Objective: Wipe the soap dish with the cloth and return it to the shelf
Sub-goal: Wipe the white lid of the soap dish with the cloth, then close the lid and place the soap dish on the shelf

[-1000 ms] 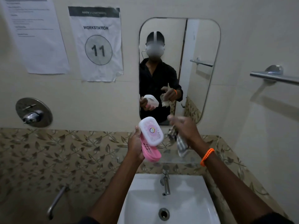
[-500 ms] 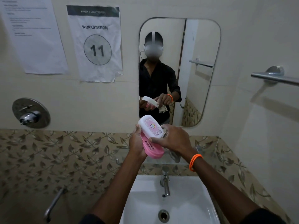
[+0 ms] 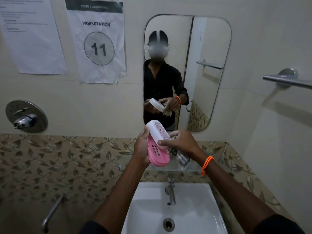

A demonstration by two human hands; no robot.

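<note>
Pink slotted soap dish (image 3: 157, 153), crumpled cloth (image 3: 177, 153) alongside.

Tiled wall (image 3: 168, 5) w/ mirror (image 3: 209, 48), sink (image 3: 194, 208)

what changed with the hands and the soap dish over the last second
The right hand, bunching the patterned cloth, moved left from beside the pink and white plastic soap dish onto it; its thumb now presses the white lid. The left hand held the dish from the left throughout, above the white ceramic sink, at much the same tilt.
</note>
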